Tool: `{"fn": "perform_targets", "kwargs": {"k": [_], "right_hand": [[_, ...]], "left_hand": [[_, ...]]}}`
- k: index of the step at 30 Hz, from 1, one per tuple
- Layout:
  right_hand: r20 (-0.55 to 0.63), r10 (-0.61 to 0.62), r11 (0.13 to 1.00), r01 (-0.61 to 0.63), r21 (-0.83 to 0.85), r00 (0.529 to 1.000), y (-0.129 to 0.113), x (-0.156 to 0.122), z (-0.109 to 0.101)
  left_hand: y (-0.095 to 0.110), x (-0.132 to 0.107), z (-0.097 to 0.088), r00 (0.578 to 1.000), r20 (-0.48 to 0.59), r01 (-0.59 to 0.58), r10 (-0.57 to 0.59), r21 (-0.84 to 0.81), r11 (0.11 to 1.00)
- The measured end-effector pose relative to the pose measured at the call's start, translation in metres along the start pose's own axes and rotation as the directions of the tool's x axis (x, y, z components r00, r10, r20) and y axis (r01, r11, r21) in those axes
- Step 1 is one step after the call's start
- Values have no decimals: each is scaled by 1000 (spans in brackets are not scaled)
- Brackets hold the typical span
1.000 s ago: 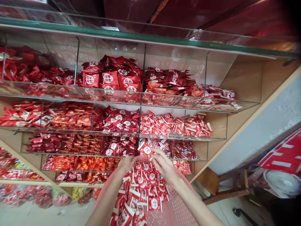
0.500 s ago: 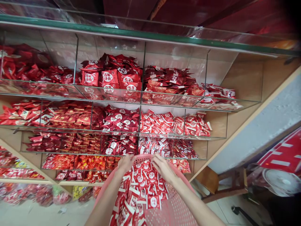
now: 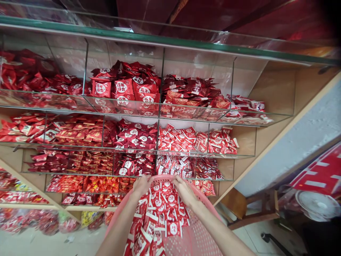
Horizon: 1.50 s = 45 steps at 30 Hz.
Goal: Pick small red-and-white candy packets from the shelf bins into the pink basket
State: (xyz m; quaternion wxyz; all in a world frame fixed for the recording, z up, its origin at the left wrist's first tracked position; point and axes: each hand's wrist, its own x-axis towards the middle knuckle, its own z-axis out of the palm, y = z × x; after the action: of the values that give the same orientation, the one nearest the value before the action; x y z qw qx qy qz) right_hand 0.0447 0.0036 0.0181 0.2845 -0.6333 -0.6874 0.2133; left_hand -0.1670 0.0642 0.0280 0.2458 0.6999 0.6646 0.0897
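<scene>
A pink perforated plastic basket [image 3: 202, 227] is tilted up in front of the shelves at the bottom centre. My left hand [image 3: 142, 185] grips its far rim on the left, and my right hand [image 3: 183, 189] grips the same rim on the right. The fingers of both hands curl over the edge, so the tips are partly hidden. Many small red-and-white candy packets [image 3: 160, 213] lie inside, piled toward the left. The far rim is close to the lower shelf compartments.
Glass-fronted shelves [image 3: 125, 110] hold heaps of red packets in divided compartments. Clear bags [image 3: 48, 222] of packets stand on the floor at left. A wooden stool [image 3: 237, 206], a white fan-like round object [image 3: 317, 204] and a red cloth or sheet [image 3: 319, 174] are at right.
Almost nothing differs. My right hand's fingers have shifted slightly along the rim, and the view has moved a touch.
</scene>
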Motion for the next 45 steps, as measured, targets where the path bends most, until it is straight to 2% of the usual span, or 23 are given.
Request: {"fn": "perform_targets", "kwargs": {"k": [2, 4, 6, 8, 11, 13, 16, 19, 22, 25, 30, 34, 36, 39, 40, 42, 45], "right_hand": [[-29, -61, 998, 60, -24, 998, -4, 1, -3], [-83, -195, 978, 188, -92, 977, -11, 4, -11], [-131, -370, 922, 346, -172, 920, -23, 10, -24], [-186, -492, 865, 456, -209, 850, -40, 19, -41], [-288, -545, 837, 491, -239, 788, -68, 40, -69], [-330, -499, 862, 422, -281, 801, -88, 59, -83], [-274, -345, 902, 237, -362, 898, -112, 91, -92], [-162, -114, 914, 40, -403, 980, -129, 119, -89], [-44, 66, 942, -77, -326, 997, -134, 136, -84], [24, 116, 968, -107, -225, 993, -129, 144, -81], [-63, 31, 986, -40, -162, 998, -117, 141, -81], [-165, -75, 994, 61, -89, 983, -111, 127, -91], [-248, -188, 981, 194, 0, 950, -109, 114, -98], [-337, -335, 905, 400, 146, 880, -105, 86, -106], [-336, -350, 882, 428, 196, 875, -103, 75, -106], [-294, -337, 852, 422, 310, 895, -97, 54, -102], [-168, -279, 823, 326, 466, 945, -82, 31, -84]], "left_hand": [[-1, 1, 1, 1000, -7, 2, -2, -18, 1000], [-4, 4, 4, 1000, -8, -12, 12, -39, 999], [-8, 7, 6, 1000, -7, -29, 29, -52, 998], [-11, 10, 9, 999, -10, -33, 33, -59, 998], [-12, 11, 10, 999, -9, -36, 36, -65, 997], [-12, 10, 9, 999, -7, -50, 50, -57, 997], [-9, 8, 8, 998, -8, -55, 55, -42, 998], [-7, 6, 6, 1000, -15, -28, 27, -45, 999], [-7, 6, 6, 1000, -13, -14, 13, -56, 998], [-8, 7, 6, 1000, -3, -9, 9, -61, 998], [-8, 8, 6, 1000, -2, -22, 22, -71, 997], [-8, 7, 5, 999, -7, -32, 32, -59, 998], [-8, 7, 5, 999, -5, -38, 38, -54, 998], [-8, 7, 5, 999, -8, -46, 46, -46, 998], [-8, 7, 5, 999, -9, -44, 44, -43, 998], [-6, 6, 4, 999, -14, -38, 38, -36, 999], [-4, 4, 2, 999, -11, -32, 31, -24, 999]]}}
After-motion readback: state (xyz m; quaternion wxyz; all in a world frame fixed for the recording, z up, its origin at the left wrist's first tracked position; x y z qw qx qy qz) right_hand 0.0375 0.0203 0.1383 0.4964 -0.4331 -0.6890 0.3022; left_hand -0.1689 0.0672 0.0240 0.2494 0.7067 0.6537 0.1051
